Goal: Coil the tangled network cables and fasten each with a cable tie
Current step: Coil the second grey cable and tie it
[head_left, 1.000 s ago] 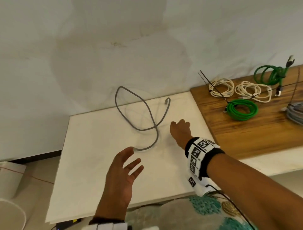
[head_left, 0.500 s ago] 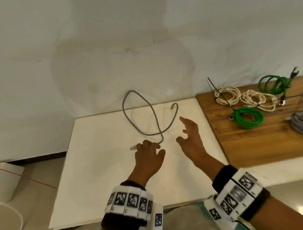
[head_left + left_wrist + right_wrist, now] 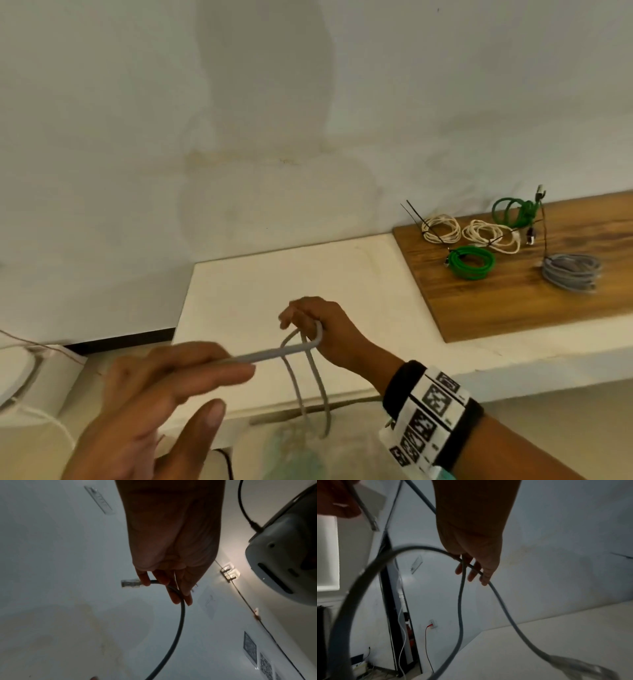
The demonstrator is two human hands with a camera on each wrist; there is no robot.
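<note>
A grey network cable is lifted off the white table and stretched between my two hands. My left hand pinches one end near the clear plug, the cable running out between the fingers. My right hand holds a loop of the cable hooked over its curled fingers, two strands hanging down in front of the table edge. The other plug shows blurred low in the right wrist view.
On the wooden board at the right lie coiled cables: two cream coils, two green coils and a grey coil, with black cable ties by them. A white container stands at left.
Both hands took the grey cable off the white table and raised it; a loop now hangs from the right hand. The camera view tilted up and moved closer.
</note>
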